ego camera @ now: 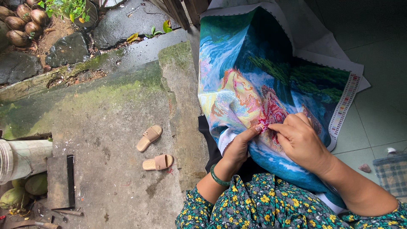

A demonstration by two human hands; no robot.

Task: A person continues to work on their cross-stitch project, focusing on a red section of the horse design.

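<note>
Both hands mid-stitch on embroidered cloth (254, 72) draped over lap: left hand (239, 146) pinching fabric from 7 o'clock, right hand (301, 142) fingertips closed (needle unseen), probably pulling thread through next.

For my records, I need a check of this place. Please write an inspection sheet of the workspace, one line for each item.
Surface: the person's lap, under a large embroidery cloth.
Job's things: colourful stitched picture on the cloth, white border with a colour key strip.
Clutter: two tan sandals; coconuts; a white bucket; metal tools.
Grippers: left hand pinches the cloth edge; right hand rests fingertips on the red stitches; no needle can be made out.
Cables: nothing seen.
Surroundings: mossy concrete step, wet stones, green tiled floor.
</note>
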